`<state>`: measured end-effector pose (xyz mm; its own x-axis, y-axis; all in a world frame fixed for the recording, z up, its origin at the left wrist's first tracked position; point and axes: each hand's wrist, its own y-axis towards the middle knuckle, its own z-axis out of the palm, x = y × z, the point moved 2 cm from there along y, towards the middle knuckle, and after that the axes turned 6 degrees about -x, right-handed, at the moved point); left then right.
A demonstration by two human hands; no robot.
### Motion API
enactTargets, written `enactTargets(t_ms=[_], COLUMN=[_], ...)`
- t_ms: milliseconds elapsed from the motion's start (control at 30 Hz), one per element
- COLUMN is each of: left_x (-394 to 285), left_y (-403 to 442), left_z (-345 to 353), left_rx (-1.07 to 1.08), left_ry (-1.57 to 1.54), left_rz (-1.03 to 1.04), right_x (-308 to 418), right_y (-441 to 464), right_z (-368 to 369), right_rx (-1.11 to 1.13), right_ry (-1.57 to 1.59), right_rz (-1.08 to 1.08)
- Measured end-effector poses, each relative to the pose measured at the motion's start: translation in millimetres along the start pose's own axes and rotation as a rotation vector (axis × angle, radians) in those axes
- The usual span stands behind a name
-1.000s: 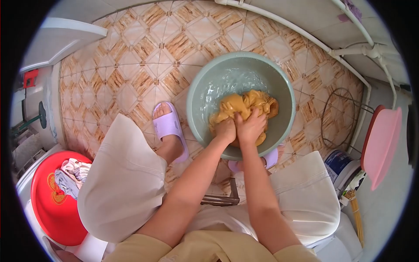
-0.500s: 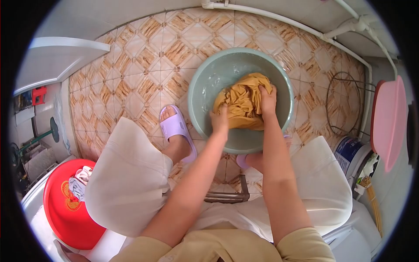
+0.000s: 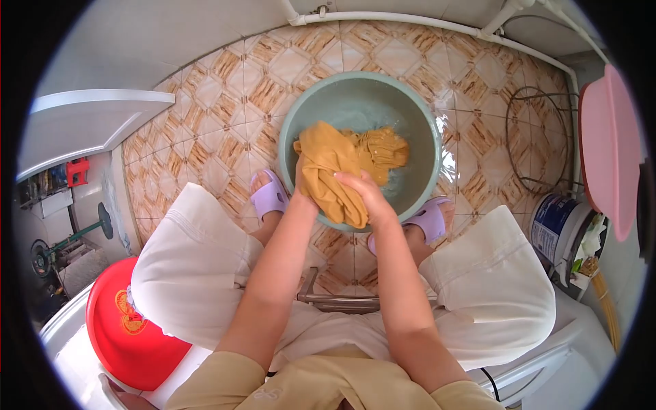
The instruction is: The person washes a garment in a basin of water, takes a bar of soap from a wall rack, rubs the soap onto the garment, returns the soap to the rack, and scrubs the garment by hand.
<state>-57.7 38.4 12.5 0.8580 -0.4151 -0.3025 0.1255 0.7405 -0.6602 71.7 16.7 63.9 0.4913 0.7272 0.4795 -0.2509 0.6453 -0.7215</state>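
fingers (image 3: 354,182) round mustard cloth (image 3: 331,160), v. crumpled, prob. wet

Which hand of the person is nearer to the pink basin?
Right. The right hand is on the side of the mustard-yellow cloth facing the pink basin; the left hand is on the cloth's far side.

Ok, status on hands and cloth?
Left hand partly hidden under cloth; right hand gripping its side. One bunch between the hands, the rest in the basin. Nothing seen blocking the hands.
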Motion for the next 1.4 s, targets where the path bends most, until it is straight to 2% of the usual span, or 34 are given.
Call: enactTargets(t_ms=[67,133,267,333,400,433,500,533,600,633,667,733,767,833,867,933,967,1033,1067,1133,1233,1267,1333,1367,1400], left_x=[-8,-16,-34,-45,-51,-52,-50,-49,-46,-44,-43,-38,-33,-20,-19,-14,-12,-8,-10,-22,-43,-49,-63,-66,-69], left_y=[-3,-28,-38,-48,-59,-64,-76,-80,-85,-86,-84,-86,-91,-102,-99,-88,-83,-76,-74,-72,-72,-71,-70,-69,-68], left_z=[12,60,83,94,102,104,109,110,111,110,102,95,88,88,82,59,52,54,53,65,79,77,71,69,69], left_rx=[0.044,0.170,0.161,0.067,0.063,0.054,0.060,0.066,0.066,0.062,0.064,0.303,0.299,0.048,0.045,-0.086,-0.087,0.128,0.127,0.199,0.311,0.312,0.187,0.183,0.185], left_ry=[0.102,0.045,0.098,0.213,0.219,0.209,0.223,0.224,0.253,0.276,0.282,0.166,0.174,0.427,0.431,0.314,0.318,0.550,0.553,0.669,0.836,0.836,1.015,0.695,0.696], left_rz=[0.069,-0.042,-0.005,0.152,0.186,0.225,0.200,0.178,0.166,0.155,0.152,-0.036,-0.040,0.033,0.033,-0.157,-0.159,-0.008,-0.008,0.119,0.315,0.314,0.454,0.322,0.316], right_x=[13,24,36,42,52,53,53,44,21,23,14,-5,-9,3,7,38,44,54,58,68,67,64,57,55,54], right_y=[-14,-25,-20,-15,-9,-4,8,13,21,4,2,6,8,4,3,-12,-12,-13,-16,-26,-31,-30,-24,-20,-18], right_z=[-8,-18,-44,-48,-50,-51,-55,-51,-37,-21,-17,-9,-13,-14,-17,-14,-13,-11,-7,9,33,40,49,49,48], right_rx=[0.123,0.180,0.320,0.340,0.204,0.202,-0.143,-0.144,-0.408,-0.345,-0.347,-0.038,-0.039,0.368,0.369,0.461,0.460,0.330,0.329,0.194,0.168,0.168,0.068,0.061,-0.022], right_ry=[0.013,0.079,0.128,0.119,-0.034,-0.023,-0.121,-0.112,-0.061,0.097,0.104,0.666,0.676,0.909,0.914,0.838,0.841,0.578,0.581,0.268,0.170,0.170,0.091,0.092,-0.086], right_rz=[0.012,-0.011,-0.113,-0.157,-0.476,-0.481,-0.679,-0.683,-0.476,-0.258,-0.260,-0.020,-0.019,-0.201,-0.199,-0.409,-0.410,-0.422,-0.422,-0.428,-0.415,-0.415,-0.517,-0.521,-0.600])
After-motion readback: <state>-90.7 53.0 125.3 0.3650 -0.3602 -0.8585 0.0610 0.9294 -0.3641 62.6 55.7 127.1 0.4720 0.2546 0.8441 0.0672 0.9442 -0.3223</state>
